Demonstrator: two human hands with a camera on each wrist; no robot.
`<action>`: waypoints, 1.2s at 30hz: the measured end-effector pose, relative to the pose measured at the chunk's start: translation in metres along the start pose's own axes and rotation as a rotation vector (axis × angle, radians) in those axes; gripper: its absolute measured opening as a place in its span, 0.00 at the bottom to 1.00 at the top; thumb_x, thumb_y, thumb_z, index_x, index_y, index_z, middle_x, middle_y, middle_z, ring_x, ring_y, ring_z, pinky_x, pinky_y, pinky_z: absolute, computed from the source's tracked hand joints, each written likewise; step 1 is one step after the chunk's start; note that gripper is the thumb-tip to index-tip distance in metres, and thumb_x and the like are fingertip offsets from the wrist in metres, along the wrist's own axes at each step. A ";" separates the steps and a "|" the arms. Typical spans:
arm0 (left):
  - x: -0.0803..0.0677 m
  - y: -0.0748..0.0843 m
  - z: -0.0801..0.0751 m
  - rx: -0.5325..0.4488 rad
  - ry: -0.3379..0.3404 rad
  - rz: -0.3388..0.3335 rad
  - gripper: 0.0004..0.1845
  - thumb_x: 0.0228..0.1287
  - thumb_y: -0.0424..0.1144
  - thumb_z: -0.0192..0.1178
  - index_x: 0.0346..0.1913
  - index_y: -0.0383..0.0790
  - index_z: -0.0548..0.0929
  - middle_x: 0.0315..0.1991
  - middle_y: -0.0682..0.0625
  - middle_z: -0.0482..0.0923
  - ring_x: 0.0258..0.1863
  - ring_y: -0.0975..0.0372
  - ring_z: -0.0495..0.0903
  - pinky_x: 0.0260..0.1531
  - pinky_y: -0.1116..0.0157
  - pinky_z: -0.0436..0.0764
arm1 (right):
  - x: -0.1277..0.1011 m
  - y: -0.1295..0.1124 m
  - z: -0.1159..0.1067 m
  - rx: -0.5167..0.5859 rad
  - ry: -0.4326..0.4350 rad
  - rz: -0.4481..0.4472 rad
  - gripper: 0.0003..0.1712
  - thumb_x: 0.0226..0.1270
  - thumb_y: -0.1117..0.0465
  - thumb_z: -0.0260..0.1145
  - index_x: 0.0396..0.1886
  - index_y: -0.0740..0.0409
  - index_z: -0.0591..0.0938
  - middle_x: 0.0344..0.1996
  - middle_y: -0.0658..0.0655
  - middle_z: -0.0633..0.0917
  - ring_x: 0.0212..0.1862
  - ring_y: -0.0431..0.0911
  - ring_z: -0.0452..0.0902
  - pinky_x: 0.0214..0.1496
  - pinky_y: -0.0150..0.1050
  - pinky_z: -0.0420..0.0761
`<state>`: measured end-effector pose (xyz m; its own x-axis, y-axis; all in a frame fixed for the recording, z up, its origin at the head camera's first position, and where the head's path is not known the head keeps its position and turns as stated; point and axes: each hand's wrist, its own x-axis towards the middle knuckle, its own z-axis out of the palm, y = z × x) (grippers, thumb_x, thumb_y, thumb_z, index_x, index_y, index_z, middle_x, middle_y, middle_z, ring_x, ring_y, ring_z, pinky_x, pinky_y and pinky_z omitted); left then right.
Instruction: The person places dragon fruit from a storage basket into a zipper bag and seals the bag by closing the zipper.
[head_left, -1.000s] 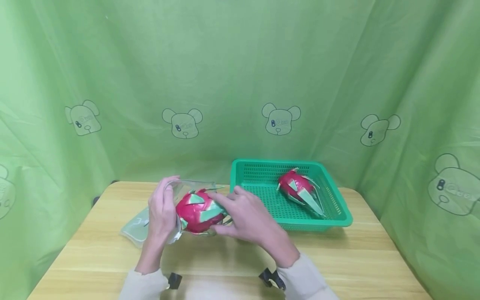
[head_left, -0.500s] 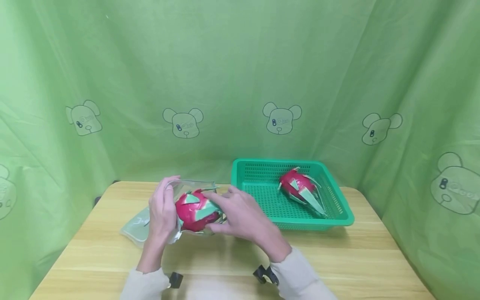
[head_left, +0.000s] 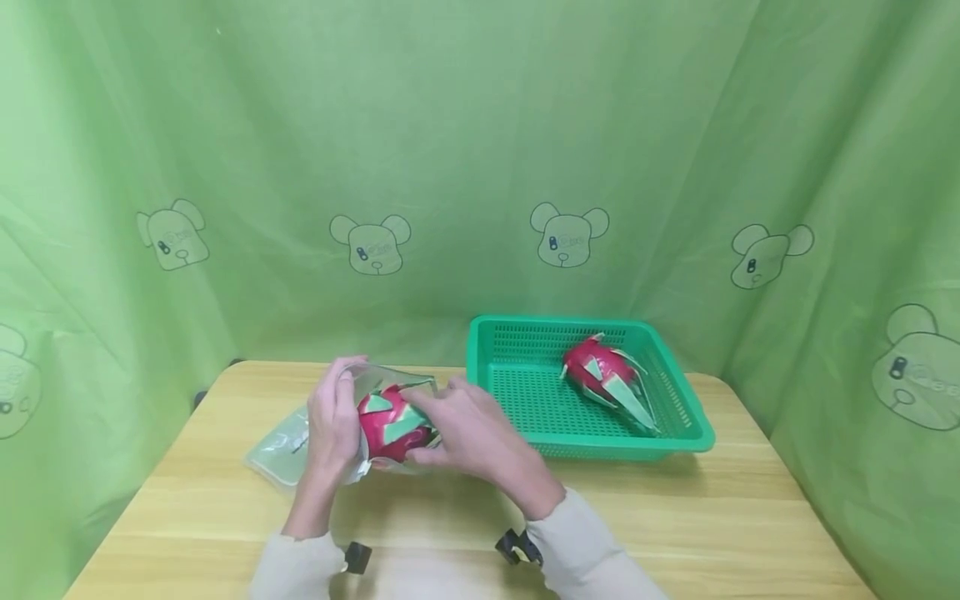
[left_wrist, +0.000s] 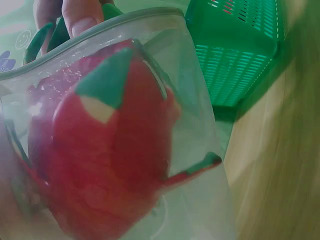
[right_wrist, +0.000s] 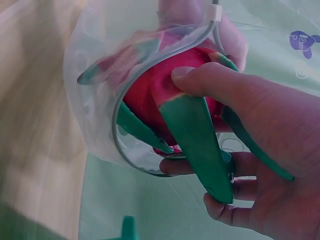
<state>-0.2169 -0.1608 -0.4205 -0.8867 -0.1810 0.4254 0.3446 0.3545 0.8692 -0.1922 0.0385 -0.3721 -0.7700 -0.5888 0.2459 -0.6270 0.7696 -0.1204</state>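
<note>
A red dragon fruit point(head_left: 390, 425) with green scales sits partly inside the mouth of a clear zip bag point(head_left: 378, 379) above the table. My left hand point(head_left: 333, 421) grips the bag's left edge and holds the opening up. My right hand point(head_left: 461, 433) holds the fruit from the right, thumb on its skin point(right_wrist: 195, 80). In the left wrist view the fruit point(left_wrist: 110, 150) shows through the bag's plastic point(left_wrist: 200, 125). The right wrist view shows the fruit point(right_wrist: 165, 95) entering the bag's rim point(right_wrist: 120, 125).
A green plastic basket point(head_left: 675, 421) at the back right holds a second dragon fruit point(head_left: 600, 371). A pale green bag point(head_left: 277, 446) lies flat on the wooden table point(head_left: 675, 517) under my left hand. Green cloth with bear prints hangs behind and at both sides.
My right hand has pushed the dragon fruit leftward, deeper into the bag's mouth. The left hand has kept its hold on the bag.
</note>
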 end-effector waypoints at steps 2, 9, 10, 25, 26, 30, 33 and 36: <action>-0.001 -0.001 0.000 0.005 -0.004 -0.006 0.21 0.82 0.44 0.38 0.57 0.40 0.81 0.55 0.44 0.83 0.57 0.48 0.78 0.59 0.45 0.74 | 0.001 0.000 0.003 -0.006 -0.009 -0.005 0.45 0.53 0.40 0.80 0.71 0.43 0.76 0.39 0.48 0.89 0.39 0.42 0.71 0.36 0.32 0.73; -0.001 -0.001 -0.001 0.016 -0.014 -0.005 0.22 0.82 0.44 0.37 0.57 0.40 0.81 0.56 0.44 0.82 0.57 0.48 0.78 0.59 0.44 0.73 | 0.006 -0.002 0.010 0.012 -0.033 -0.009 0.43 0.54 0.39 0.80 0.70 0.43 0.77 0.37 0.45 0.87 0.37 0.41 0.70 0.34 0.29 0.72; -0.001 -0.001 -0.001 0.018 -0.014 -0.004 0.22 0.81 0.44 0.37 0.57 0.40 0.81 0.56 0.44 0.82 0.57 0.48 0.78 0.59 0.44 0.73 | 0.006 -0.003 0.011 0.022 -0.040 -0.007 0.43 0.54 0.40 0.80 0.70 0.43 0.77 0.37 0.45 0.87 0.37 0.40 0.70 0.33 0.29 0.72; -0.001 -0.003 0.002 0.016 -0.053 -0.007 0.21 0.81 0.42 0.36 0.56 0.39 0.80 0.57 0.42 0.82 0.53 0.46 0.79 0.52 0.44 0.77 | 0.015 -0.007 0.018 0.067 -0.078 0.010 0.54 0.51 0.42 0.82 0.77 0.41 0.67 0.24 0.43 0.79 0.30 0.40 0.72 0.25 0.28 0.73; -0.002 -0.003 0.002 0.020 -0.055 -0.010 0.21 0.81 0.42 0.36 0.56 0.39 0.80 0.57 0.42 0.82 0.53 0.46 0.79 0.51 0.44 0.77 | 0.015 -0.007 0.019 0.068 -0.077 0.014 0.59 0.51 0.42 0.82 0.80 0.39 0.61 0.24 0.44 0.79 0.29 0.40 0.72 0.25 0.29 0.73; -0.003 -0.005 0.004 0.032 -0.063 -0.016 0.21 0.81 0.42 0.37 0.57 0.39 0.80 0.55 0.43 0.83 0.48 0.44 0.80 0.45 0.47 0.78 | 0.014 -0.008 0.022 0.058 -0.076 0.017 0.68 0.51 0.42 0.82 0.84 0.34 0.48 0.24 0.45 0.80 0.28 0.40 0.72 0.25 0.29 0.73; -0.003 -0.005 0.005 0.045 -0.063 -0.008 0.21 0.81 0.41 0.37 0.56 0.39 0.81 0.54 0.43 0.83 0.45 0.44 0.80 0.44 0.52 0.77 | 0.013 -0.007 0.025 0.039 -0.074 0.014 0.69 0.51 0.40 0.82 0.84 0.33 0.47 0.24 0.45 0.79 0.27 0.40 0.71 0.24 0.28 0.72; -0.003 -0.004 0.007 0.050 -0.061 0.000 0.21 0.81 0.41 0.37 0.55 0.39 0.81 0.56 0.43 0.83 0.41 0.42 0.78 0.45 0.53 0.76 | 0.013 -0.006 0.027 0.027 -0.076 0.009 0.67 0.52 0.40 0.81 0.84 0.35 0.48 0.23 0.44 0.79 0.25 0.39 0.71 0.23 0.27 0.72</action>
<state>-0.2175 -0.1555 -0.4272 -0.9046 -0.1253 0.4075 0.3298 0.4002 0.8550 -0.2014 0.0194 -0.3940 -0.7820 -0.5994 0.1709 -0.6218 0.7690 -0.1481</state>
